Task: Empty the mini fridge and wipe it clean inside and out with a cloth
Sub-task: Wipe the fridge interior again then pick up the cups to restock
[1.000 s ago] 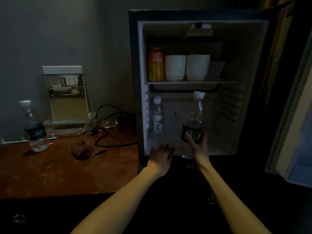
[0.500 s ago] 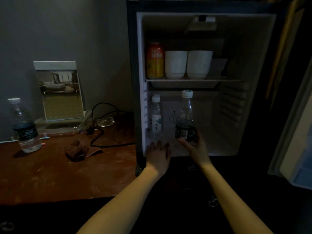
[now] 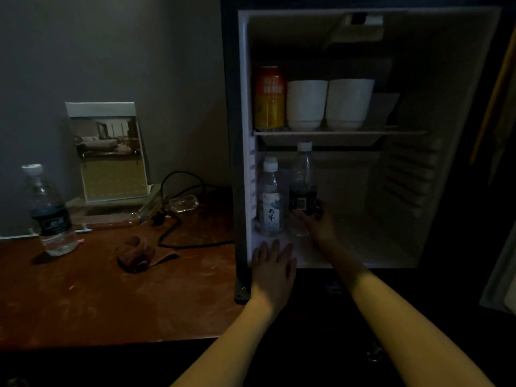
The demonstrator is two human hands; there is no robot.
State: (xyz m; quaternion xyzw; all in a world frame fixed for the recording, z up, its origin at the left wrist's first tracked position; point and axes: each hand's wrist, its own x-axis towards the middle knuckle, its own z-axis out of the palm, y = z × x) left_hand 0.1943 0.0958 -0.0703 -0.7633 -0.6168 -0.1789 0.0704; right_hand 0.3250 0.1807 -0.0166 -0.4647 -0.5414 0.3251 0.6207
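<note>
The mini fridge (image 3: 452,79) stands open on the desk. My right hand (image 3: 318,223) grips a dark-labelled water bottle (image 3: 303,188) that stands upright on the fridge floor. Just left of it is a white-labelled bottle (image 3: 269,199). My left hand (image 3: 272,263) rests flat with straight fingers on the front lip of the fridge floor. On the wire shelf (image 3: 405,133) above stand an orange can (image 3: 269,97) and two white cups (image 3: 307,104). A brown cloth (image 3: 138,254) lies crumpled on the desk to the left.
The wooden desk (image 3: 83,297) also holds another water bottle (image 3: 49,210), a standing photo card (image 3: 107,150) and a black power cable (image 3: 178,219). The fridge door (image 3: 499,275) hangs open at the right edge.
My right hand has carried the dark-labelled bottle left and deeper into the fridge, beside the white-labelled bottle. My left hand stays at the fridge's front lip. The view has closed in.
</note>
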